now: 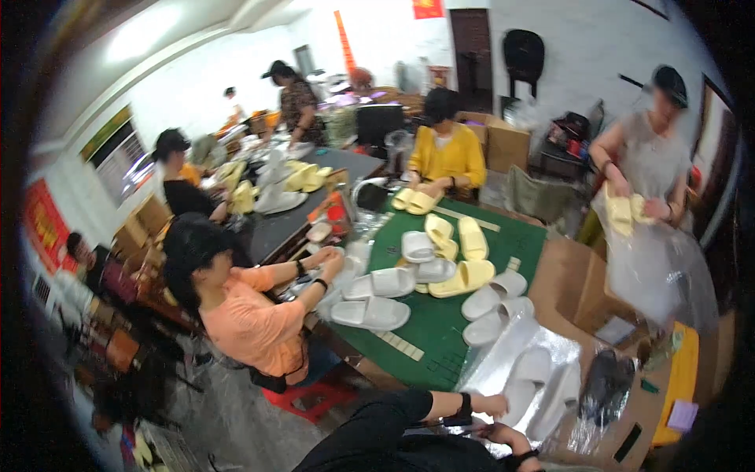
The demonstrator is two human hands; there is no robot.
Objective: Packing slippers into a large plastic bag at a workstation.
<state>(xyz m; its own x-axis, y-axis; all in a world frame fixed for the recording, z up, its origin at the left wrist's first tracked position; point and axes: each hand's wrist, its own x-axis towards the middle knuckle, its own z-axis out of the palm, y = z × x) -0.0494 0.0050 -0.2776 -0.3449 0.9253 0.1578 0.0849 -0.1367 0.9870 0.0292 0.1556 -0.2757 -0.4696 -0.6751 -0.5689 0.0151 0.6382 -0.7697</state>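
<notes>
Well, clear plastic (586, 434) held dark footwear (604, 383) at near right. Left hand (493, 405) and right hand (505, 435) were by white slippers (528, 377) — grips, I couldn't tell.

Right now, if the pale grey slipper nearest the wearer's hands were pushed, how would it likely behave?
The pale grey slipper would probably slide fairly easily, since it seems to lie on glossy plastic. Its broad, flat shape makes rolling unlikely. Its thick, moulded look hints at something light and slightly bendy, though weight can't be seen.
</notes>
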